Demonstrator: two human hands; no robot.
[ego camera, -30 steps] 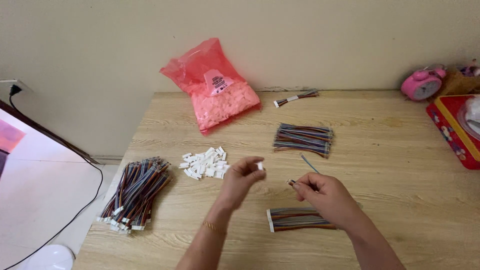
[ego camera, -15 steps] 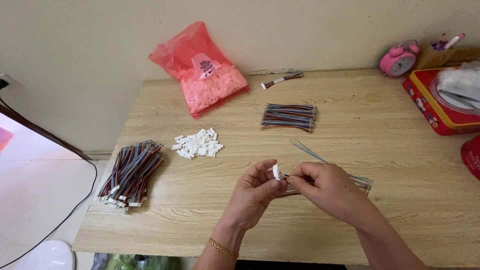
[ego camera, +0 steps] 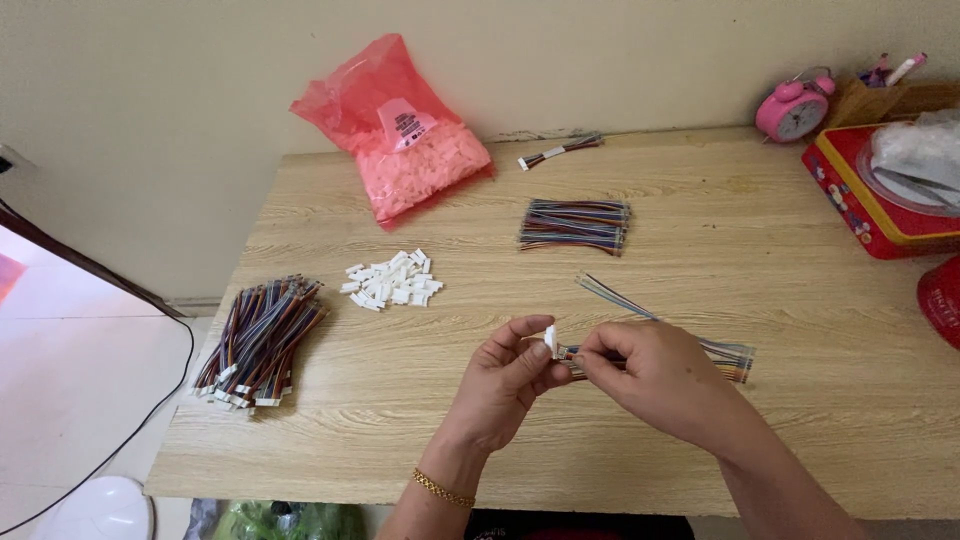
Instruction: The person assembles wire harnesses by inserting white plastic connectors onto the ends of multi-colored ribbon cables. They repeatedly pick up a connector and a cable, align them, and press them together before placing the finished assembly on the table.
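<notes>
My left hand point(ego camera: 510, 385) pinches a small white plastic connector point(ego camera: 550, 339) between thumb and fingers. My right hand point(ego camera: 655, 375) grips the end of a flat multicoloured ribbon cable point(ego camera: 612, 297), held right up against the connector; the cable's free end sticks up toward the back left. Under my right hand lies a small stack of ribbon cables point(ego camera: 735, 358) on the wooden table point(ego camera: 700, 200). A loose pile of white connectors point(ego camera: 393, 280) sits to the left of my hands.
A bundle of ribbon cables with connectors point(ego camera: 258, 340) lies at the left edge. Another cable bundle point(ego camera: 574, 224), a single cable point(ego camera: 558, 151), a pink bag of connectors point(ego camera: 405, 130), a pink alarm clock point(ego camera: 792, 110) and a red tin point(ego camera: 870, 205) stand farther back.
My hands came together at the table's front, bringing the white connector and the cable end into contact. The camera tilted, so the table sits higher in view.
</notes>
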